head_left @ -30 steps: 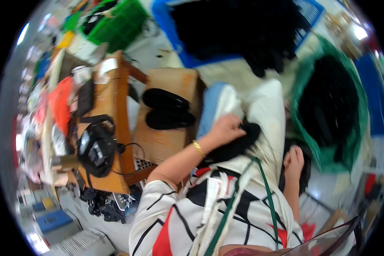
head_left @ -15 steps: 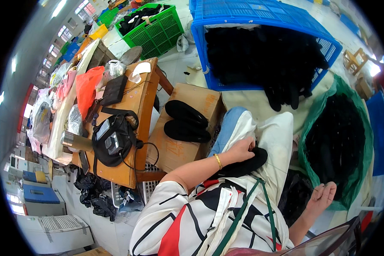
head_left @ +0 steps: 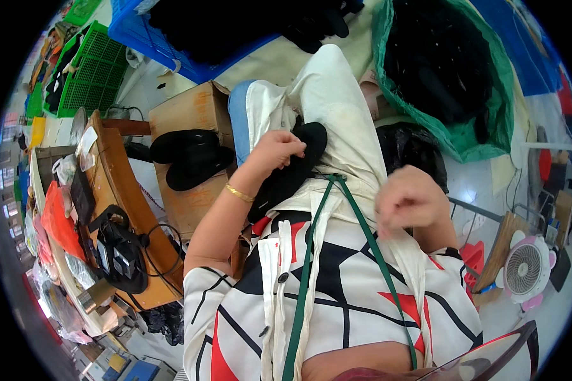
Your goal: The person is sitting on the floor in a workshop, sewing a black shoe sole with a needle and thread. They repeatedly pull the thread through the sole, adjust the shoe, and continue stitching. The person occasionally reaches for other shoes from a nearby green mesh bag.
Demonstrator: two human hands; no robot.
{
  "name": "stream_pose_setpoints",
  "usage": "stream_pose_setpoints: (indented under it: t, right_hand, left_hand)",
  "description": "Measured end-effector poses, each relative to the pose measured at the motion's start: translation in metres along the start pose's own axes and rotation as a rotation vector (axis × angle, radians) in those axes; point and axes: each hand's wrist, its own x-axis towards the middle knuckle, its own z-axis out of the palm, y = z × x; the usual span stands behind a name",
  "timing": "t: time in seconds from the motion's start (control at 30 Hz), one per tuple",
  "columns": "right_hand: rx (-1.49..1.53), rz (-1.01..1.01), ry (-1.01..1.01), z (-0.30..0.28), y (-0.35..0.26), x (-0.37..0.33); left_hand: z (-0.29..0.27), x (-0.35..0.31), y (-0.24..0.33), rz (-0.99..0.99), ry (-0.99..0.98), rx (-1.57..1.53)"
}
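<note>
A black cloth shoe (head_left: 313, 138) lies across my lap, on white apron fabric. My left hand (head_left: 278, 151) is closed at its edge, with thumb and finger pinched together against it. My right hand (head_left: 412, 202) is held up to the right of the lap, away from the shoe, its fingers curled together. Motion blurs it, and anything pinched there is too small to make out. A pair of black shoes (head_left: 194, 159) rests on a cardboard box (head_left: 187, 111) to my left.
Ahead stands a blue crate (head_left: 203, 68) of black items. A green sack (head_left: 448, 149) of black shoes is at the far right, beside a black plastic bag (head_left: 410, 149). A wooden table (head_left: 130, 203) with a black bag (head_left: 117, 251) is left; a fan (head_left: 524, 270) stands right.
The view has tilted down and turned right. My right hand has come from beside the green sack in toward my body. My left hand stays at the shoe on my lap.
</note>
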Motion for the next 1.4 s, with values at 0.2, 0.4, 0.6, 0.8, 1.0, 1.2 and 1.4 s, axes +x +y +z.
stream_pose_setpoints:
  t: [0.2,0.4,0.6,0.8,1.0,1.2,1.4]
  right_hand:
    - [-0.693,0.092,0.298,-0.007,0.088,0.054]
    - [-1.164,0.094,0.320,-0.009,0.148,0.088]
    - [-1.278,0.032,0.243,-0.014,0.152,0.096]
    - [-0.996,-0.049,0.400,-0.005,0.173,0.099]
    - [0.018,0.155,0.702,-0.020,0.148,0.082]
    - [0.303,-0.006,1.074,-0.073,0.135,0.030]
    - [0.341,0.017,1.189,-0.082,0.155,0.012]
  left_hand:
    - [-0.014,-0.006,-0.003,-0.090,-0.029,-0.146]
    - [-0.013,-0.009,-0.014,0.229,0.123,0.365]
    - [-0.018,-0.005,-0.003,0.108,0.131,0.122]
    - [-0.016,0.001,-0.023,0.039,0.043,-0.074]
    - [-0.013,-0.003,-0.021,0.044,0.044,-0.061]
    - [-0.011,-0.009,-0.019,0.079,0.042,-0.106]
    - [-0.003,-0.015,-0.023,0.449,0.253,0.405]
